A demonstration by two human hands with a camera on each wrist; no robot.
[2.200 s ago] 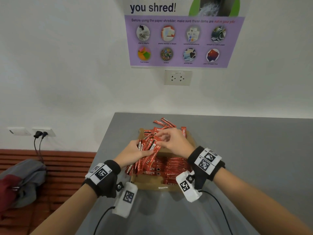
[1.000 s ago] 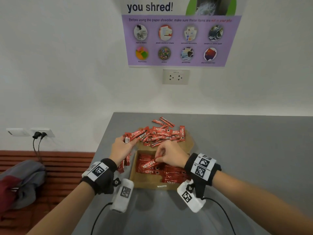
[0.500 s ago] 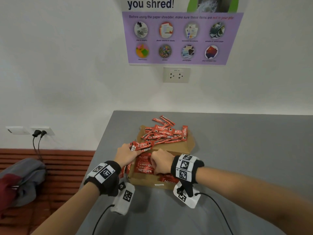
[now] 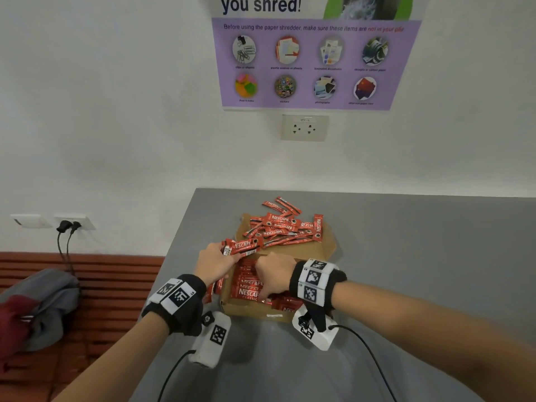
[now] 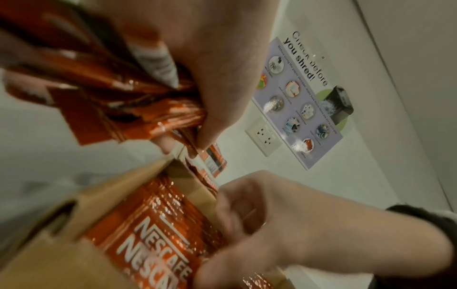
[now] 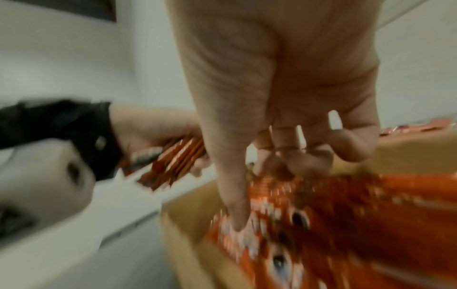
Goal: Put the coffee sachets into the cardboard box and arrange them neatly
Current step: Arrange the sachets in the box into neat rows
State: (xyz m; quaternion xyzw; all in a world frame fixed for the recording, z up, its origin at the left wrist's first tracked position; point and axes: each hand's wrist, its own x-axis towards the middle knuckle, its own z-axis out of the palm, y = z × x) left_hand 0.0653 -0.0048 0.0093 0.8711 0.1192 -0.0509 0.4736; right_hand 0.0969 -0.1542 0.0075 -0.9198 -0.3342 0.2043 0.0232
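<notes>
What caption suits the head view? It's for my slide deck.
Left hand grips a bundle of sachets while the right hand reaches among those in the cardboard box.

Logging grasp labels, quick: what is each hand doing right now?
Left hand: grips a bundle of coffee sachets.
Right hand: fingers curled down onto the sachets in the cardboard box; grasp unclear.

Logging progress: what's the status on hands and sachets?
Left hand grips sachet bundle. Right hand fingers curled, pressing sachets in cardboard box. Loose pile on rear flap.
</notes>
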